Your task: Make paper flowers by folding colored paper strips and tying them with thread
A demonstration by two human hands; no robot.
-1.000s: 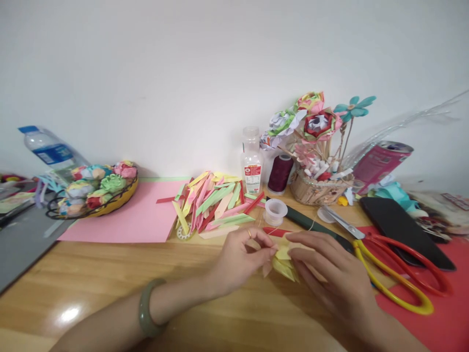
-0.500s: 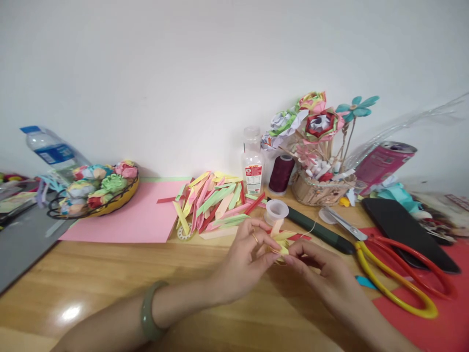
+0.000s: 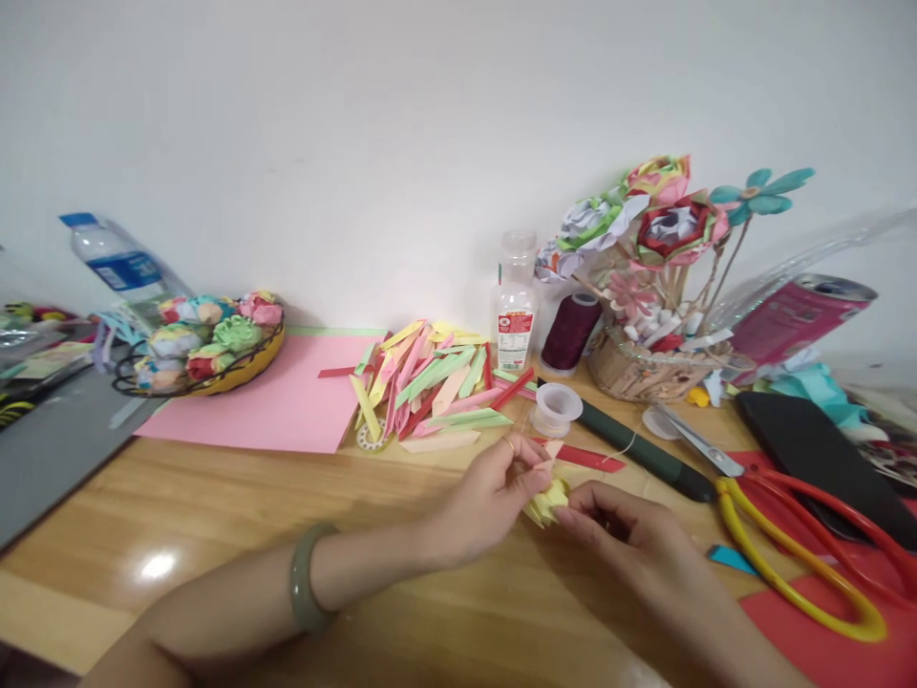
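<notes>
Between my two hands is a small folded yellow paper piece (image 3: pixel 548 504), held just above the wooden table. My left hand (image 3: pixel 487 502) pinches a pale peach strip (image 3: pixel 551 451) at the top of the yellow piece, its fingers closed. From the right, my right hand (image 3: pixel 623 521) grips the yellow piece's edge between thumb and forefinger; its other fingers are curled and partly hidden. A red strip (image 3: pixel 584 457) lies just behind the hands, near a clear plastic spool (image 3: pixel 557 409).
Folded paper strips (image 3: pixel 437 382) lie piled behind my left hand. Scissors (image 3: pixel 795 535), a dark green cutter (image 3: pixel 637 454) and a black phone (image 3: pixel 817 459) lie to the right. A glass bottle (image 3: pixel 514 306), maroon thread (image 3: pixel 571 334) and flower basket (image 3: pixel 637 368) stand behind; pink paper (image 3: pixel 265 406) lies left.
The view has shifted a little. My left fingers have moved from the yellow piece's side to the peach strip at its top, and more of the yellow piece shows.
</notes>
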